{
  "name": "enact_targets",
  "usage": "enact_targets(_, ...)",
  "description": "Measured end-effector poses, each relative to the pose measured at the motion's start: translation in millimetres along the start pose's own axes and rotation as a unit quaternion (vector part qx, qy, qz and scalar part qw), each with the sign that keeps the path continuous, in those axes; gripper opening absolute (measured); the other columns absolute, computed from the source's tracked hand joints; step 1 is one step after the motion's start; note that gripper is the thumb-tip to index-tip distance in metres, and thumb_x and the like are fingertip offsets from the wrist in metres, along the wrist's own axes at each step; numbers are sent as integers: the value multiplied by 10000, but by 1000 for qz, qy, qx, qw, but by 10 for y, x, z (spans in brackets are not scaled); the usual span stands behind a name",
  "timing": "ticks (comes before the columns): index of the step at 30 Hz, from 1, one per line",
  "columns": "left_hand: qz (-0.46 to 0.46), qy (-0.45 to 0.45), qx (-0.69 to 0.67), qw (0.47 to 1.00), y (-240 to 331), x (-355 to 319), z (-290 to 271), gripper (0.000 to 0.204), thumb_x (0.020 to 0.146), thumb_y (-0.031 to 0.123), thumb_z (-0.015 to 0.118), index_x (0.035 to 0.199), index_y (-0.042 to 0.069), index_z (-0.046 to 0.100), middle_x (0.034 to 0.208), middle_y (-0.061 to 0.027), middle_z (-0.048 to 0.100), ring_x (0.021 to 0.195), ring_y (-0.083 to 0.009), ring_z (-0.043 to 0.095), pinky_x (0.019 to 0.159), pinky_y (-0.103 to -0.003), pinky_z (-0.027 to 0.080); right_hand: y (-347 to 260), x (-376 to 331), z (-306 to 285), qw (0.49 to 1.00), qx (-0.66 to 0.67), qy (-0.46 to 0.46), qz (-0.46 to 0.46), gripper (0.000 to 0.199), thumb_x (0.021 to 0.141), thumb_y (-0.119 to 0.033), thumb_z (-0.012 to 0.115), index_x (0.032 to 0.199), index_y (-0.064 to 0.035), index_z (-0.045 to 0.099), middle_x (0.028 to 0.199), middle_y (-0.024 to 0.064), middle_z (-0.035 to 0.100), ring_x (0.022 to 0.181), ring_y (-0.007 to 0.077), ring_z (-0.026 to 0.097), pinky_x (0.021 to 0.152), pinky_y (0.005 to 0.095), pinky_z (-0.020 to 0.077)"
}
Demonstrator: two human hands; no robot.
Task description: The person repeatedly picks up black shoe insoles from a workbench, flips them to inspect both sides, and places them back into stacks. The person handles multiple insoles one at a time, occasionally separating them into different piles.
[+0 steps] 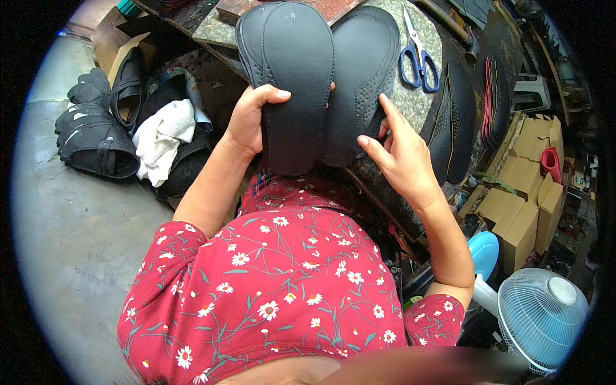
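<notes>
My left hand (248,120) is wrapped around the edge of a stack of black insoles (296,61), thumb on top. Its fingers are mostly hidden underneath, with a fingertip showing at the far side. The top insole has stitching along its border. Beside it and partly under it lies another black insole (364,54) with a perforated patch. My right hand (407,151) grips this one at its right edge, thumb on the face and index finger along the rim. Both sets are over the near edge of a pale stone slab (414,106).
Blue-handled scissors (418,61) lie on the slab. More black insoles (457,122) and a pink-edged stack (493,102) sit to the right. Black shoe uppers (96,144) and a white cloth (165,138) are left. Cardboard boxes (523,215) and a fan (542,314) stand at right.
</notes>
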State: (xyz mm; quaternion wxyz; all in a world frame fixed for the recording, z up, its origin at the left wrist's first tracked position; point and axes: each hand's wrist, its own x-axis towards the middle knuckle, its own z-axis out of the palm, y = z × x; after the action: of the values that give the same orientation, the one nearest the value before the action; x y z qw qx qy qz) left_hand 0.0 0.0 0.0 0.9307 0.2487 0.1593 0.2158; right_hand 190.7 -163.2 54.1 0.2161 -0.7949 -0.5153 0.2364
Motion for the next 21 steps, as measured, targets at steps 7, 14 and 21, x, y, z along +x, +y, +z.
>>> enact_targets(7, 22, -6, -14, 1000, -17, -6, 83, 625, 755, 136, 529, 1329, -91, 429, 1275, -269, 555, 1055, -338, 636, 945, -449, 514, -37, 73, -124, 998, 3, 51, -24, 559, 823, -289, 716, 1304, -76, 529, 946, 100, 583, 644, 215, 573, 648, 350, 488)
enact_targets(14, 17, 12, -4, 1000, -120, -44, 124, 605, 739, 110, 538, 1305, -89, 451, 1241, -266, 578, 1054, -339, 634, 956, -459, 505, 52, 193, -48, 992, 115, 53, -7, 500, 824, -207, 731, 1255, -33, 548, 818, 42, 535, 616, 119, 508, 592, 273, 442)
enact_targets(21, -2, -4, -7, 1000, -282, -50, 164, 637, 723, 74, 534, 1328, -85, 417, 1230, -274, 578, 1086, -363, 617, 993, -474, 476, 169, 190, -41, 950, 304, 51, 40, 570, 809, -6, 714, 1323, -19, 467, 708, -39, 485, 595, 30, 435, 519, 178, 354)
